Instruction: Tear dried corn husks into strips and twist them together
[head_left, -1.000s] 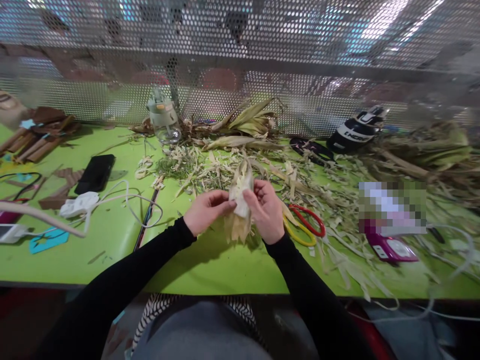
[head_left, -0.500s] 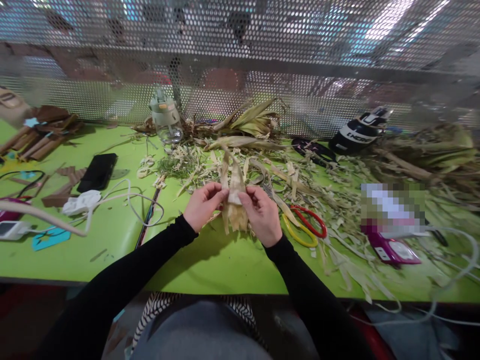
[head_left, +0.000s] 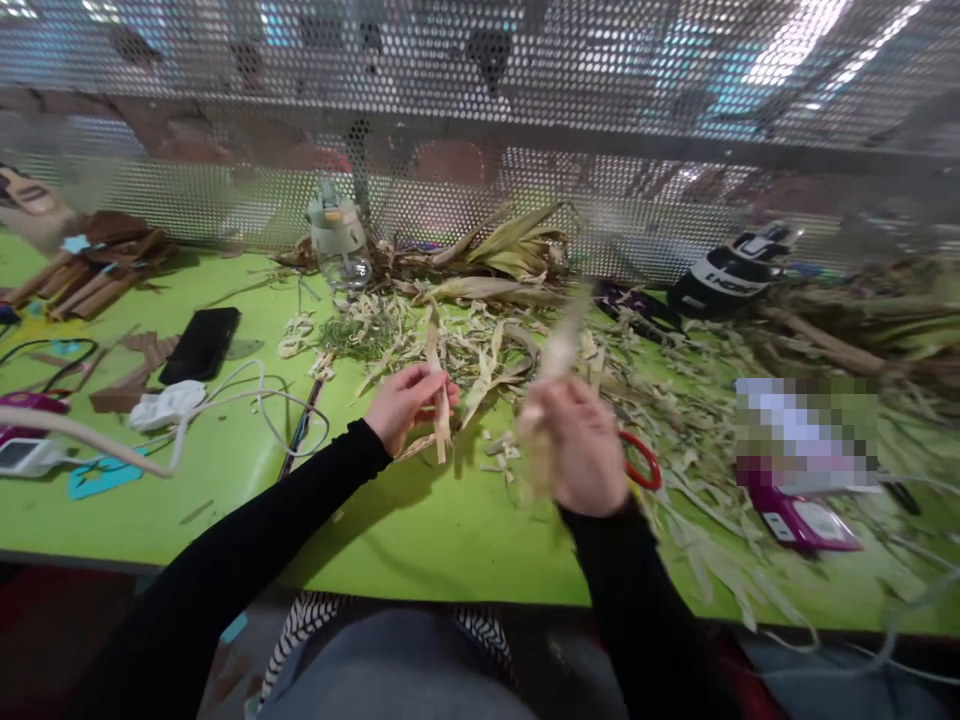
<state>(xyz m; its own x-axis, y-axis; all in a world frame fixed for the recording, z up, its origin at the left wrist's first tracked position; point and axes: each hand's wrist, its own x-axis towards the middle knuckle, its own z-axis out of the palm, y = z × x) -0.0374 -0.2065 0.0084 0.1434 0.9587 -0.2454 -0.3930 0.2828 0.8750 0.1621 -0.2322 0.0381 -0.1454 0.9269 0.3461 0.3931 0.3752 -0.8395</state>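
Left hand (head_left: 411, 408) pinching a narrow husk strip (head_left: 442, 430) | right hand (head_left: 591, 448) gripping pale husk (head_left: 559, 355), blurred | red handle (head_left: 643, 462) just beside it | green table (head_left: 435, 550) below

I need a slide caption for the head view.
Left hand pinches a pale husk strip; blurred right hand holds another piece.

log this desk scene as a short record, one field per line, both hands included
left hand: pinches a narrow husk strip
right hand: grips a pale husk piece, both blurred
surface: green tabletop, strewn with husk scraps
right of right hand: red handle loop
left side: black phone, white power strip
far side: clear-based bottle, black bottle
behind: perforated screen
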